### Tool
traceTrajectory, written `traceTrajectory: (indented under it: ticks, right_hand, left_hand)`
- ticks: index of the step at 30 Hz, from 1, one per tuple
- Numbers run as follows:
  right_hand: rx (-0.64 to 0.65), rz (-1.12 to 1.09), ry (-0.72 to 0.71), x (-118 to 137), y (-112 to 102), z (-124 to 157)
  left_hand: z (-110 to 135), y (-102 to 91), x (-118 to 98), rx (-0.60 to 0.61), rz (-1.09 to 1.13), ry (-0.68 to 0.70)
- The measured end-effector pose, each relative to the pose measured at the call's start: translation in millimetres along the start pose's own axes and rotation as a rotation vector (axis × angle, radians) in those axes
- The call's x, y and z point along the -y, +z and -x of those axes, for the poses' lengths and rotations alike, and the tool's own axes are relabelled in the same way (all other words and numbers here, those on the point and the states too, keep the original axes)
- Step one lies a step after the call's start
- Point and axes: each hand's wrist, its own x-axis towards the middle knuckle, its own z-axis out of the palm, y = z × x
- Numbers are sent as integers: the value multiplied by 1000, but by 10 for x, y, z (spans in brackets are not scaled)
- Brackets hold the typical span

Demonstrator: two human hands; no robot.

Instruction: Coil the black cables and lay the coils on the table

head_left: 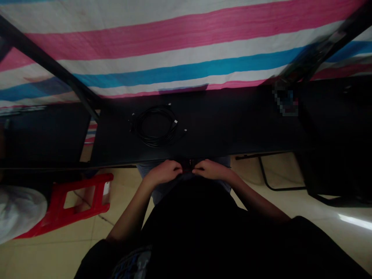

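At the front edge of the black table, my left hand and my right hand face each other at my waist. Both have curled fingers with the tips pinched together, and a narrow gap separates them. Something dark with a small shiny spot shows between them, too dim to name. Farther in on the tabletop, left of centre, lies a coil of black cables. Several light-coloured plug ends stick out from it. Neither hand touches the coil.
A striped pink, white and blue sheet hangs behind the table between dark metal bars. On the left stands a red stool beside white fabric. A pixelated patch covers something at the back right. A black chair frame stands at right.
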Motion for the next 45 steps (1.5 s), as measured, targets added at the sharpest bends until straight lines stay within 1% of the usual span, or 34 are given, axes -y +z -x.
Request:
traceTrajectory:
  ticks: [2,4,7,9,11,14,17,19,21,23,26,28,30,33,36,38,41,45]
  right_hand:
    - [-4,-108,-36,-98,-2,4]
    - [-24,-161,-33,-207,0,16]
    - [-39,-115,22,-329,0,42]
    - [-44,-93,39,-329,6,31]
    - [-40,-81,14,-250,36,-23]
    - [-43,11,12,-62,139,-152]
    - [-67,114,99,45,240,-215]
    - [-88,147,158,25,257,-184]
    - [-91,158,193,-43,231,-120]
    - [-64,136,187,-111,193,-66]
    - [17,60,100,-123,190,-69]
    - [48,18,23,-69,231,-119]
    - [35,12,-12,-15,274,-161]
    - [-21,51,44,-42,269,-140]
    - [-35,81,127,-192,201,-49]
    - [-24,89,151,-273,179,-15]
    - [1,76,126,-276,225,-60]
    - [19,40,83,-203,293,-159]
  left_hand:
    - [79,-86,52,30,66,29]
    - [176,-168,159,60,129,11]
    - [295,-245,339,135,208,-30]
    - [297,-242,393,143,203,-31]
    - [209,-179,368,102,166,-13]
    - [-49,20,250,31,142,-2]
    - [-268,243,186,-29,131,-31]
    - [-297,325,215,-34,146,-49]
    - [-235,318,284,14,183,-56]
    - [-142,239,355,108,230,-50]
    - [-81,115,384,272,289,-13]
    - [-120,97,343,319,315,10]
    - [-180,130,290,307,332,17]
    - [-213,199,277,270,348,7]
    - [-176,234,375,280,351,-5]
    - [-179,261,459,296,334,-2]
    - [-278,353,509,259,288,28]
    - [-405,476,429,164,248,64]
